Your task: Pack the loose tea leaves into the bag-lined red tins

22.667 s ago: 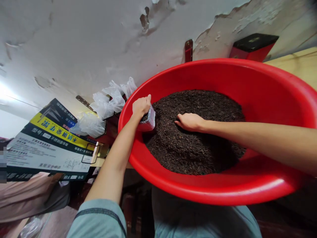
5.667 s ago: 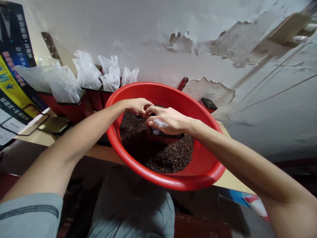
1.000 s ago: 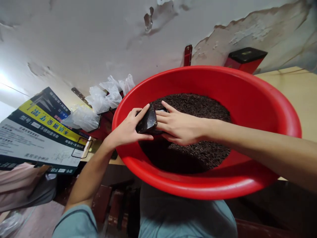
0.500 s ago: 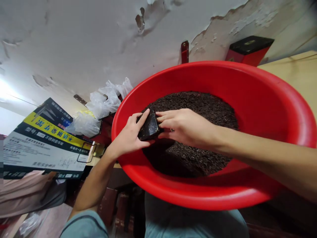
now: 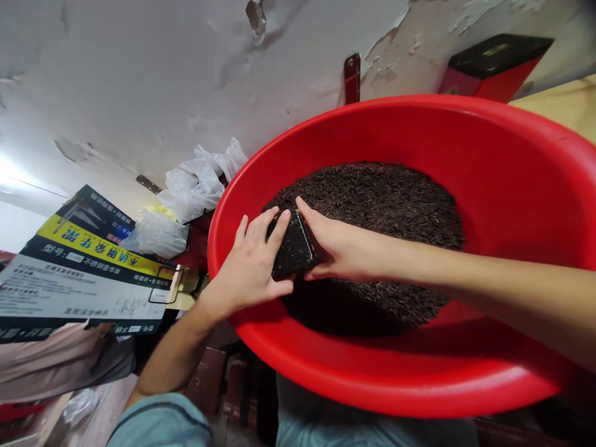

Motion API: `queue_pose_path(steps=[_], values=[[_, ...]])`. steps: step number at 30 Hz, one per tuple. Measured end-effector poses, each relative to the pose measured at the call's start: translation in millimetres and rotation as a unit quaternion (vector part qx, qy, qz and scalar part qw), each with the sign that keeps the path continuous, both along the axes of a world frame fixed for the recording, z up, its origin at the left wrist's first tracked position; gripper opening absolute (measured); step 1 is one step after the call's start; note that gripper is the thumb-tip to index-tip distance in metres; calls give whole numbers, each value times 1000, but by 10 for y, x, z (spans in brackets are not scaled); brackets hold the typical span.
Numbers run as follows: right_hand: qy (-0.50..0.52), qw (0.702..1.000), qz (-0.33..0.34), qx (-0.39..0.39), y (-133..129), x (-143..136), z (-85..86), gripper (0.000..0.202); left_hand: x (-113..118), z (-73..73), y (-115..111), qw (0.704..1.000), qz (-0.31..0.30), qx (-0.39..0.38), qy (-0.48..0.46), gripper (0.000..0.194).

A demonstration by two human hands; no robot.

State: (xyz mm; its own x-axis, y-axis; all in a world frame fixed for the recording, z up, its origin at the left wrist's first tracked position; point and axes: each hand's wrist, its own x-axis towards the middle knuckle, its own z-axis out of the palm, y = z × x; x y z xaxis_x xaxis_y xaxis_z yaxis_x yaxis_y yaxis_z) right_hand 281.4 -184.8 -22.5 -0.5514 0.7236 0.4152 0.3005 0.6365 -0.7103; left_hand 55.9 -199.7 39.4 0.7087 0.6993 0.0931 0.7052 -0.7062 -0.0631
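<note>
A small black box (image 5: pixel 294 248), its glossy face flecked with bits, is held between my two hands over a big red basin (image 5: pixel 395 400). My left hand (image 5: pixel 249 267) grips its left side, with fingers across the top face and the thumb along the near edge. Against its right side, my right hand (image 5: pixel 339 245) is closed, one digit up at the far corner and others at the near corner. Below lies a heap of dark, thin, dry pieces like loose tea leaves (image 5: pixel 377 192). The underside of the box is hidden.
Beyond the basin stands a red box with a black top (image 5: pixel 500 59), near the peeling wall (image 5: pixel 162 81). To the left are crumpled clear plastic bags (image 5: pixel 190 186) and a printed carton (image 5: pixel 93 267). A dark red strip (image 5: pixel 352 79) rises behind the rim.
My right hand has shifted from fingertips touching the box's side to a wider grip around it. The box sits slightly further right and lower in view. The camera view has shifted a little.
</note>
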Motion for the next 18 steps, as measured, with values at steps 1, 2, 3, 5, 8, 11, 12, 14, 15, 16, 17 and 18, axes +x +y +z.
queue_pose_path(steps=[1, 2, 3, 5, 8, 11, 12, 14, 15, 16, 17, 18], values=[[9, 1000, 7, -15, 1, -15, 26, 129, -3, -1, 5, 1000, -4, 1, 2, 114], [14, 999, 11, -36, 0, -27, 61, 125, -8, -5, 10, 1000, -7, 2, 3, 113], [18, 998, 11, -63, -4, -40, 97, 118, -14, -11, 14, 1000, -7, 4, 3, 112], [29, 992, -13, -123, -28, -84, 140, 98, -28, -37, 14, 1000, -6, 12, -1, 109], [41, 985, -59, -158, -92, -202, 102, 81, -65, -116, 1, 999, -9, 23, -31, 109], [35, 990, -65, -123, -165, -312, 22, 76, -124, -220, -20, 996, -14, 37, -76, 110], [35, 992, -64, -105, -187, -329, 6, 73, -142, -250, -31, 995, -15, 42, -87, 107], [40, 995, -63, -72, -226, -327, -3, 69, -161, -293, -60, 994, -17, 44, -100, 96], [43, 996, -60, -59, -239, -311, -1, 67, -159, -305, -77, 994, -15, 44, -103, 89], [47, 996, -55, -50, -247, -288, 3, 65, -149, -310, -93, 994, -10, 43, -104, 84], [50, 996, -50, -45, -249, -262, 4, 64, -132, -309, -106, 994, -5, 43, -101, 80], [53, 997, -45, -44, -243, -237, 2, 64, -111, -305, -114, 994, 1, 43, -96, 79]])
